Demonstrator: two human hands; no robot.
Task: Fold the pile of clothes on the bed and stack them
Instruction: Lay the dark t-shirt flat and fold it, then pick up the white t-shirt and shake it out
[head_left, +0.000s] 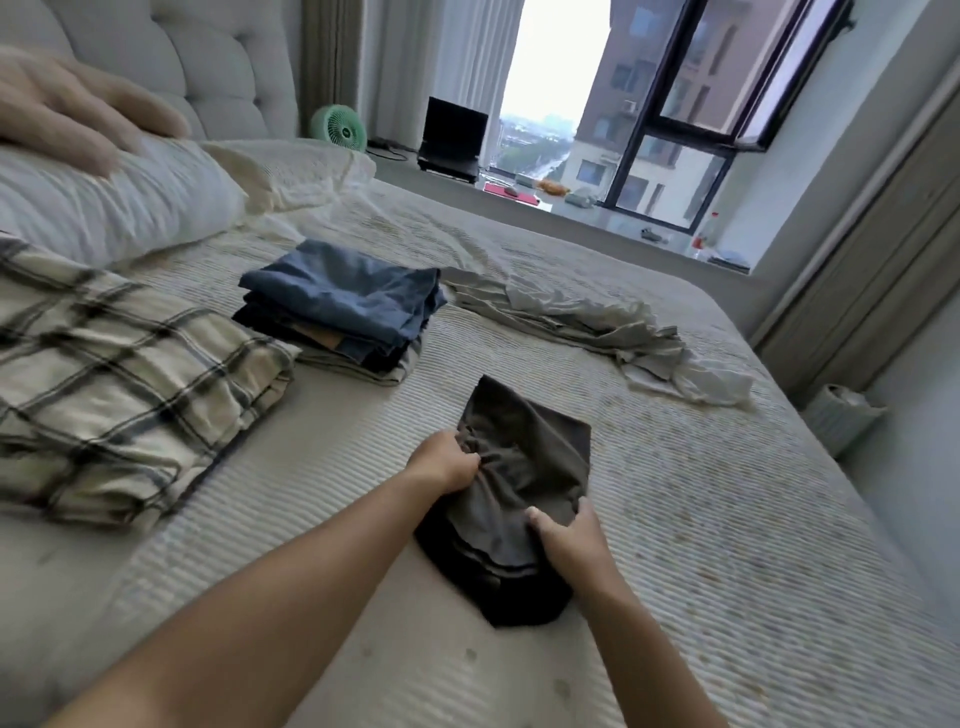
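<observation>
Lying on the bed (701, 519), from left to right: a folded plaid cloth (124, 384), then a stack (337, 317) of folded clothes with blue denim on top, then a dark garment (524, 483) in the middle foreground, and farther right a rumpled grey garment (587, 322), still unfolded. A pillow (109, 202) sits at far left by the headboard, with a blurred hand-like shape above it. Both arms reach in from the bottom edge. The left hand (447, 462) has its grip closed on a bunched fold near the dark garment's middle. The right hand (566, 540) grips the garment's right edge, thumb on top. The garment rests flat on the bed between and beneath both hands, well apart from the stack.
</observation>
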